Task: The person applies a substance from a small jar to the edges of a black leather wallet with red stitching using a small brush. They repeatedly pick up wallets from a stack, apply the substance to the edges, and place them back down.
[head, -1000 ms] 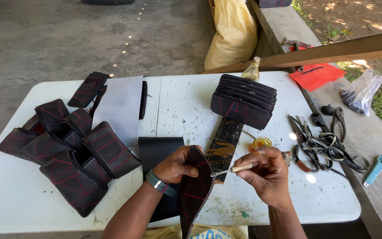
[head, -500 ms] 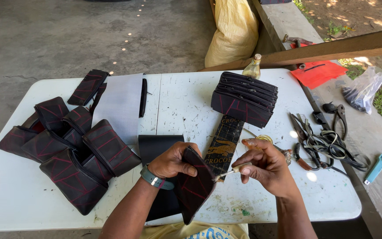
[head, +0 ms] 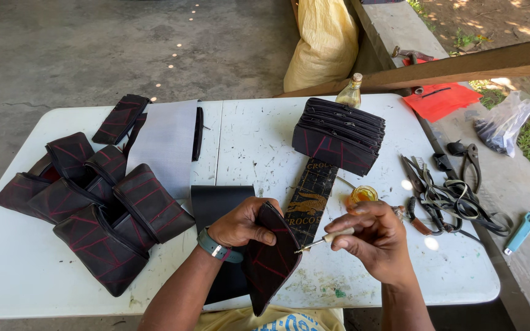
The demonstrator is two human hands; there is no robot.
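My left hand [head: 240, 222] grips a dark leather pouch [head: 269, 257] with red stitching, held on edge over the near side of the white table [head: 246, 135]. My right hand [head: 372, 238] pinches a small pale-handled brush [head: 326, 239] whose tip points at the pouch's edge. A small round tin of yellow glue [head: 363, 194] sits just beyond my right hand. Under the pouch lies a black leather sheet [head: 216, 202].
Several finished pouches [head: 93, 202] lie piled at the left, a stack of flat ones [head: 338, 135] at the back centre. A dark printed strip [head: 311, 196], glass bottle [head: 351, 92], scissors and straps [head: 449, 190], blue lighter [head: 521, 232], wooden beam [head: 461, 64], yellow sack [head: 326, 43].
My left hand has turned the pouch more upright and my right hand has brought the brush tip nearer to its edge.
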